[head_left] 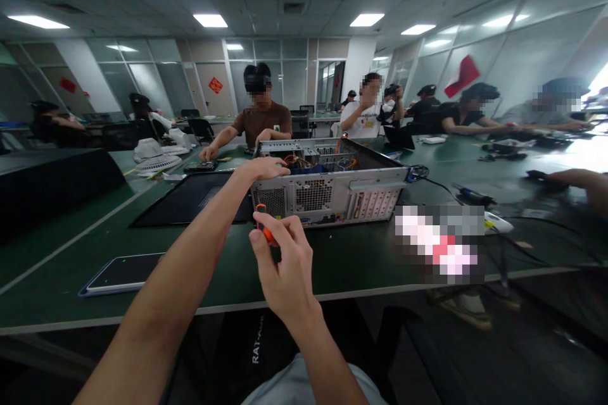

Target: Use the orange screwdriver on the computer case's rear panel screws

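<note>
An open metal computer case (332, 199) lies on its side on the green table, its vented back panel facing me. My left hand (268, 168) reaches over the case's near left corner, resting at the top edge; its fingertips are partly hidden inside. Colored wires (297, 160) show in the case beyond it. In front of the back panel, my right hand (285, 259) pinches an orange and black screwdriver (264, 225) between thumb and fingers. The tool's handle points up and left, and its tip cannot be made out.
A black side panel (190, 198) lies left of the case, with a phone (121, 272) nearer the table edge. Cables (532, 228) and a blurred-out item lie right. Across the table a person (263, 114) works; other people sit farther off.
</note>
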